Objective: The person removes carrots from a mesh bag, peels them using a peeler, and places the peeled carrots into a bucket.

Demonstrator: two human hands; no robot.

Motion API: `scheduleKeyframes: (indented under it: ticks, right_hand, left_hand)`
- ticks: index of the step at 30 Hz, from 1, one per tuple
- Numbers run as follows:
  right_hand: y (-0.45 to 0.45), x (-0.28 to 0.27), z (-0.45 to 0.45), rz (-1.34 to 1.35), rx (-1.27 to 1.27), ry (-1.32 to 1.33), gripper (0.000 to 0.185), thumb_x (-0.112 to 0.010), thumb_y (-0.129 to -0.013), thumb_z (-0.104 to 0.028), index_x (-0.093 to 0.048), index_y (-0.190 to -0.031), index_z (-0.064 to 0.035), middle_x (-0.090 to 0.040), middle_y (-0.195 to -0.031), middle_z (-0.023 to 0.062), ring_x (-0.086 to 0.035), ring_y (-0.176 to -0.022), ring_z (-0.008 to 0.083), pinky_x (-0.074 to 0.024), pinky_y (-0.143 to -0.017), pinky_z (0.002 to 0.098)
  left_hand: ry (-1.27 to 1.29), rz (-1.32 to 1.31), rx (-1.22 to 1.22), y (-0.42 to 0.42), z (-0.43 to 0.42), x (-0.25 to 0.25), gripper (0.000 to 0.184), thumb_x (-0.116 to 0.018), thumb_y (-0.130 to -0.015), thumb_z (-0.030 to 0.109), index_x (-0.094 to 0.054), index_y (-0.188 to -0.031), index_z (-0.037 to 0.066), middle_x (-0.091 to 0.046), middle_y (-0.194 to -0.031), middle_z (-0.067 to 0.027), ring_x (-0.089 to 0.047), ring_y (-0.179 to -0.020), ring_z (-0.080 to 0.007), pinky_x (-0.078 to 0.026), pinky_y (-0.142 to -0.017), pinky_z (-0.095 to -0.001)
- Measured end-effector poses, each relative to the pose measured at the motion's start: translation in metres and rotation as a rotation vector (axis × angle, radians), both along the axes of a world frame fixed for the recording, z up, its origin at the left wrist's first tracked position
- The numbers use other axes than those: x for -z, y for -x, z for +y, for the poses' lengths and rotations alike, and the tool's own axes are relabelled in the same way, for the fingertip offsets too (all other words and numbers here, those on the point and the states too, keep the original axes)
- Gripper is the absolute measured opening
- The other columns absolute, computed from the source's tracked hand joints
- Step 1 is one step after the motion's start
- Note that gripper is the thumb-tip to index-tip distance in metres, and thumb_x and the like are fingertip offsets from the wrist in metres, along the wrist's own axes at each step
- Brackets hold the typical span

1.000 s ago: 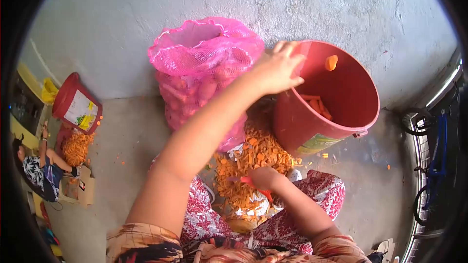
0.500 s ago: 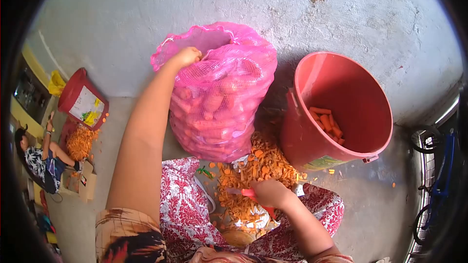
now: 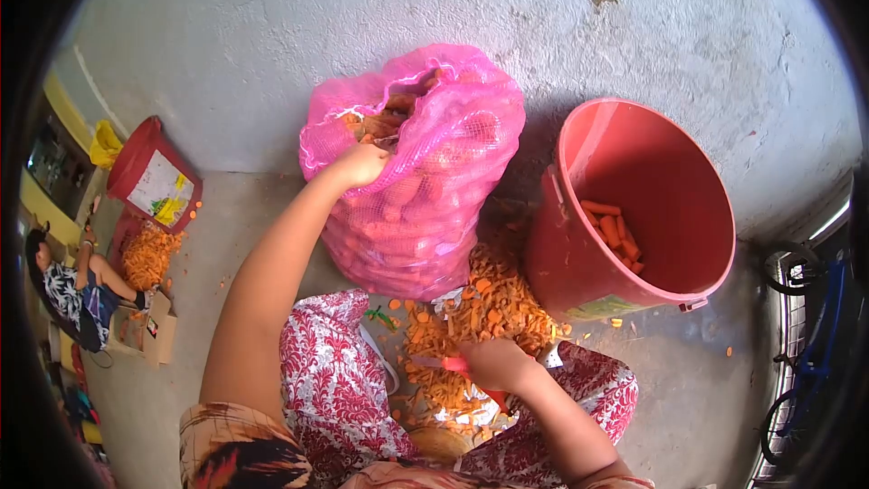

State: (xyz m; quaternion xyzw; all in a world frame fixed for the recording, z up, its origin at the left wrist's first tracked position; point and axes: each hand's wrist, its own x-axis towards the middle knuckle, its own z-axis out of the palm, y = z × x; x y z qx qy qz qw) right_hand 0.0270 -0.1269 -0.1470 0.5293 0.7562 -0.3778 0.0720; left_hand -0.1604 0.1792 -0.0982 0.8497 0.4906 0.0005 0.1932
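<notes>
A pink mesh sack (image 3: pixel 407 226) full of carrots stands against the wall, its mouth pulled open toward me. My left hand (image 3: pixel 362 166) is closed on the near rim of the sack, and carrots (image 3: pixel 389 118) show just beyond it. My right hand (image 3: pixel 493 365) grips a knife (image 3: pixel 444 362) with a red handle, its blade pointing left over a heap of orange peelings (image 3: pixel 493 312). To the right a red bucket (image 3: pixel 566 217) holds several peeled carrots (image 3: pixel 615 234) at its bottom.
Far left, a person (image 3: pixel 77 285) sits beside another red bucket (image 3: pixel 154 167), a second peelings heap (image 3: pixel 149 255) and a cardboard box (image 3: pixel 158 326). A blue bicycle (image 3: pixel 819 335) stands by the grille at right. Carrot bits lie on the floor.
My left hand has gone from the red bucket to the sack and drawn its rim down toward me. An orange piece seen in the air over the bucket is gone. My right hand still holds the knife.
</notes>
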Motion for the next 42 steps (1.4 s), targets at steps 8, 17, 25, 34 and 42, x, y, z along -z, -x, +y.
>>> scheduleKeyframes:
  ticks: [8,17,25,34,42]
  right_hand:
    - [0.008,0.015,0.008,-0.046,0.001,0.016,0.019,-0.048,-0.074,-0.01,-0.05,-0.09,-0.0011,-0.06,-0.077,0.0161,-0.058,-0.076,0.0317,-0.0458,-0.064,0.0405]
    - [0.0,0.035,0.045,-0.011,0.015,0.085,0.018,-0.048,-0.073,-0.008,-0.049,-0.09,-0.0009,-0.06,-0.076,0.0162,-0.059,-0.074,0.0312,-0.0466,-0.062,0.0403]
    - [-0.004,0.041,0.069,0.062,0.027,0.093,0.017,-0.046,-0.073,-0.008,-0.047,-0.088,-0.0012,-0.059,-0.071,0.0167,-0.059,-0.069,0.0333,-0.0459,-0.059,0.042]
    - [-0.011,0.04,0.092,0.067,0.064,0.196,0.018,-0.044,-0.076,-0.011,-0.045,-0.092,-0.0022,-0.059,-0.073,0.0175,-0.058,-0.07,0.0342,-0.0452,-0.059,0.0433]
    - [-0.017,0.054,0.09,0.078,0.086,0.166,0.02,-0.042,-0.08,-0.018,-0.045,-0.092,-0.0028,-0.059,-0.069,0.0179,-0.059,-0.066,0.0344,-0.0448,-0.057,0.0441]
  left_hand:
    - [0.159,-0.172,-0.249,-0.004,0.058,-0.032,0.045,-0.042,-0.083,0.042,-0.062,-0.086,0.002,-0.062,-0.082,-0.0124,-0.056,-0.078,-0.0208,-0.041,-0.072,-0.0341]
    - [-0.206,-0.046,-0.152,-0.028,0.15,0.007,0.032,-0.046,-0.08,0.027,-0.061,-0.077,-0.001,-0.061,-0.072,-0.0156,-0.058,-0.066,-0.0315,-0.045,-0.062,-0.0389]
    - [-0.224,0.277,0.128,-0.053,0.234,0.071,0.044,-0.047,-0.077,0.032,-0.047,-0.11,0.003,-0.045,-0.117,-0.0175,-0.044,-0.107,-0.0324,-0.037,-0.089,-0.0408]
    - [-0.118,0.318,-0.027,-0.068,0.252,0.064,0.057,-0.049,-0.074,0.04,-0.037,-0.117,0.004,-0.034,-0.126,-0.016,-0.037,-0.115,-0.0322,-0.03,-0.093,-0.0484]
    - [-0.189,0.445,-0.048,-0.077,0.237,0.062,0.057,-0.051,-0.074,0.039,-0.037,-0.119,0.008,-0.029,-0.13,-0.0133,-0.035,-0.116,-0.0326,-0.028,-0.092,-0.0523]
